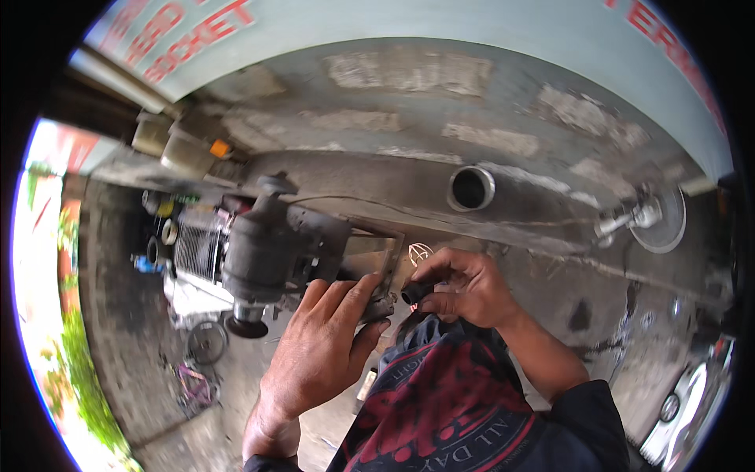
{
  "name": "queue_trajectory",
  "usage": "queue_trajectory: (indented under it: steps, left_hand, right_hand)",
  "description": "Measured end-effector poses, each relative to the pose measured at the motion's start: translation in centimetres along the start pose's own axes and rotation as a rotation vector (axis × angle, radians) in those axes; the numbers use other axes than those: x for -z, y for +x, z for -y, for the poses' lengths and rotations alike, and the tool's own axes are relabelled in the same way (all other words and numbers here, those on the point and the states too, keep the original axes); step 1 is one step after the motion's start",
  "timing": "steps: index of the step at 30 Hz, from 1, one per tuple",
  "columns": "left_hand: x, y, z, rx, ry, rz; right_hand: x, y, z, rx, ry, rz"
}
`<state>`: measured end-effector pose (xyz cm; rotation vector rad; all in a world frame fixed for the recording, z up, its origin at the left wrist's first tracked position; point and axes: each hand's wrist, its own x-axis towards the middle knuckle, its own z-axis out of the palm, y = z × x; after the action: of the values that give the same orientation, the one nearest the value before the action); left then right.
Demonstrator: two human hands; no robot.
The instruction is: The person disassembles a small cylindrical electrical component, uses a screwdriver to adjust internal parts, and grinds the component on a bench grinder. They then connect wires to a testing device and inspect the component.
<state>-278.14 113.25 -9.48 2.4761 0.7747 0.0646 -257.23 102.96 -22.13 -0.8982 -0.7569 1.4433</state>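
Between the thumb and fingers of my right hand (472,287) is a small black cylindrical piece (415,293), its round end turned toward my left hand. My left hand (330,334) is closed on a small grey metal part (379,308), mostly hidden by the fingers. The two pieces are close together, with a narrow gap between them, just in front of my shirt. Left of my hands stands a dark grey motor-like machine (263,256) with a round wheel (246,326) at its near end.
A hollow metal cylinder (472,189) stands on the ledge (377,177) along the wall. Further right is a round grey disc (662,222) on a metal arm. Plastic containers (189,151) sit at the back left. A bicycle (197,377) and a white vehicle (683,409) are farther off.
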Motion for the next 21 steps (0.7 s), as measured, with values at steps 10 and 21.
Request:
queue_trajectory:
  steps: [10,21]
  left_hand:
    - [-4.4,7.0,-5.2,-0.435,-0.070,0.259]
    - [-12.9,14.4,-20.5,-0.743,-0.125,0.440]
  right_hand:
    - [2.3,-10.0,2.2,0.415,-0.367,-0.457]
    - [10.1,-25.1,6.7,0.583,-0.801,-0.786]
